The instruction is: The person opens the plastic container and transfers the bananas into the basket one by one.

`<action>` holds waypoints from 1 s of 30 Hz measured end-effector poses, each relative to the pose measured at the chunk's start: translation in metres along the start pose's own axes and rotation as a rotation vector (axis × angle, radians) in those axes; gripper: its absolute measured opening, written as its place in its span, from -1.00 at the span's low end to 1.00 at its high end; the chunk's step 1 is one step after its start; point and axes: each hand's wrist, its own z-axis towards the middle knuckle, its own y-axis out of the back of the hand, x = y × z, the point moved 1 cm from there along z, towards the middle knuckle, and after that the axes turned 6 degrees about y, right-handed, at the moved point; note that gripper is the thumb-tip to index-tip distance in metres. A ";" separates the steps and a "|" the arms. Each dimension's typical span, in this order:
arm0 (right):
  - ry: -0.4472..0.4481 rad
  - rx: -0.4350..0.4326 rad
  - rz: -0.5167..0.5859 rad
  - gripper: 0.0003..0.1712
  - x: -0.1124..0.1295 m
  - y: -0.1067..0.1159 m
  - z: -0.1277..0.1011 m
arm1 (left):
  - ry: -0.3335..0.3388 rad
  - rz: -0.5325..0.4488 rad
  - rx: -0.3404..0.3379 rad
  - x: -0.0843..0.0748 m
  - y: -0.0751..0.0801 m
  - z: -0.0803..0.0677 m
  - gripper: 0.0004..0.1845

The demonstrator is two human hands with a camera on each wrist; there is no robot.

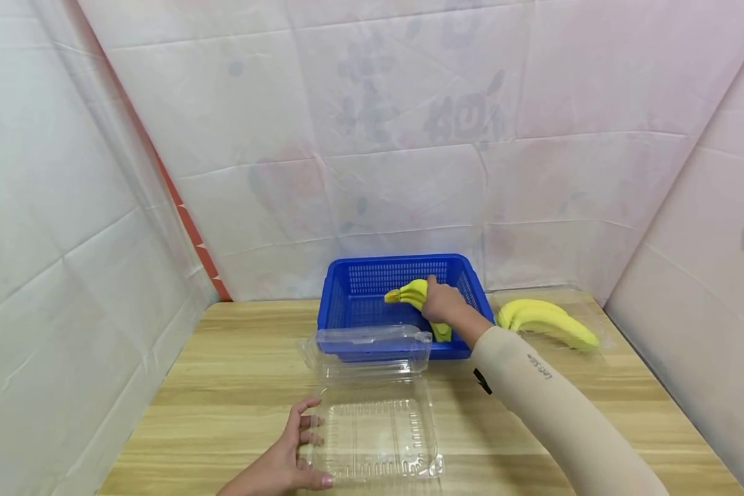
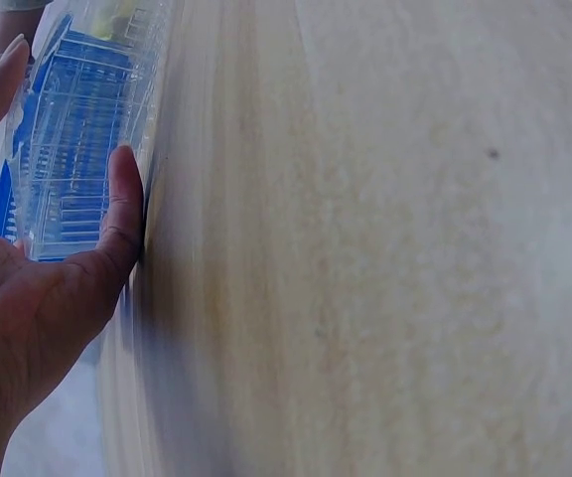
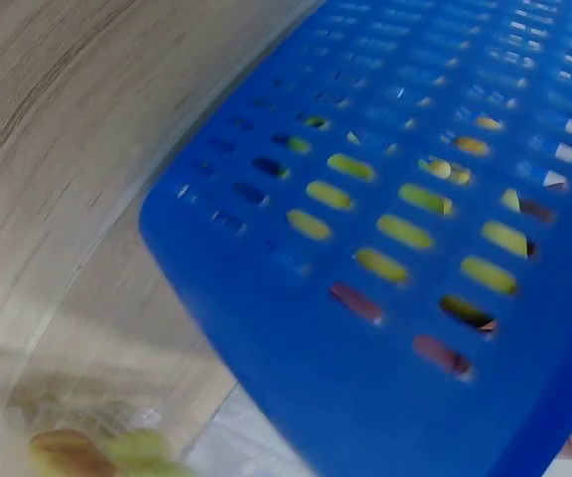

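Bananas (image 1: 417,295), one bunch: lay in the blue basket (image 1: 347,293), right hand (image 1: 443,303) clasped round it, not yet lifted out; clear box (image 1: 378,434) stood open and unfilled, left hand (image 1: 291,455) flat-fingered against its side.

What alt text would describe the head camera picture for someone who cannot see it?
A person's right hand grips a bunch of bananas inside a blue basket, while the left hand touches an open clear plastic box on a wooden table. More bananas lie beside the basket.

Basket (image 1: 347,293) behind clamshell (image 1: 378,434); bananas (image 1: 548,320) prob. right.
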 end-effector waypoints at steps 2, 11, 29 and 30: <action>-0.026 -0.022 -0.007 -0.06 -0.004 0.002 0.001 | 0.003 0.015 -0.004 0.000 0.001 0.000 0.22; -0.042 -0.021 0.011 0.07 -0.021 0.006 0.000 | -0.011 0.039 -0.014 -0.002 0.000 0.000 0.23; 0.040 0.003 0.004 0.11 -0.018 0.009 -0.012 | 0.006 0.053 -0.012 0.001 0.001 0.000 0.22; 0.060 -0.010 0.004 0.09 -0.018 0.010 -0.014 | 0.008 0.054 -0.013 0.001 0.001 0.000 0.22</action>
